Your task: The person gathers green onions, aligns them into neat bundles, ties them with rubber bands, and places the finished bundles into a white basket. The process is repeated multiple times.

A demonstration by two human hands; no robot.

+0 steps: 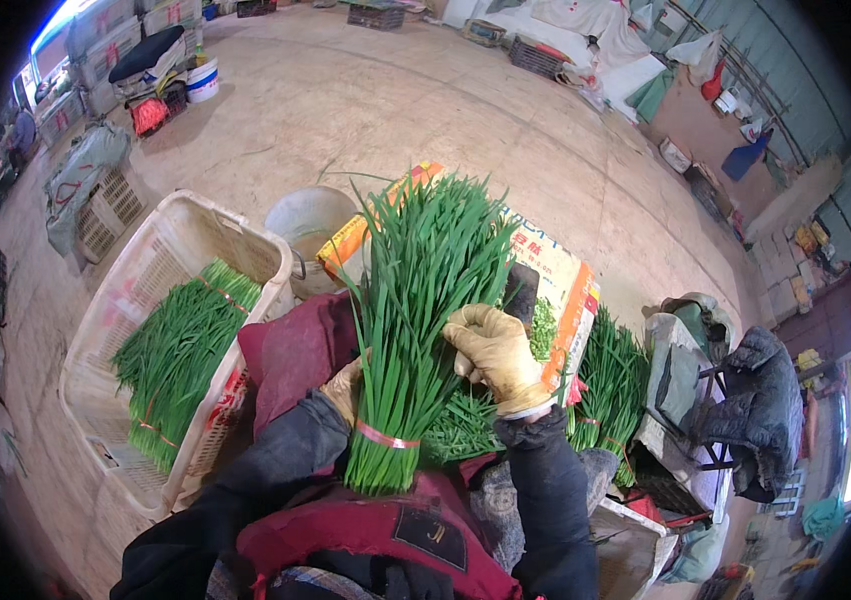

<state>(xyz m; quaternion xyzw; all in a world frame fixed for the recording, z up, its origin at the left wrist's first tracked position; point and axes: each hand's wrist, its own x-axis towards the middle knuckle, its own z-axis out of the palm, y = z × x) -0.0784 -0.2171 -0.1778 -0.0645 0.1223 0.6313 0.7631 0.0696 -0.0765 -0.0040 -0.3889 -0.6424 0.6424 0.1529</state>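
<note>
A large bunch of garlic chives (425,300) stands before my chest, leaf tips pointing away from me. A pinkish band (388,437) ties its pale stem end. My left hand (344,388), in a cream glove, holds the bunch from its left side; its fingers are hidden behind the leaves. My right hand (496,360), gloved alike, is at the bunch's right edge with curled fingers. Whether a leaf is pinched there cannot be made out. Loose green leaves (463,427) lie beneath, between the bunch and my right forearm.
At left, a white plastic crate (170,217) holds banded chives (185,360). A metal bucket (309,217) stands beyond it. A printed sack (575,300) spreads ahead, with a dark flat piece (521,296) on it. More chives (609,375) and a dark padded garment (752,412) are at right.
</note>
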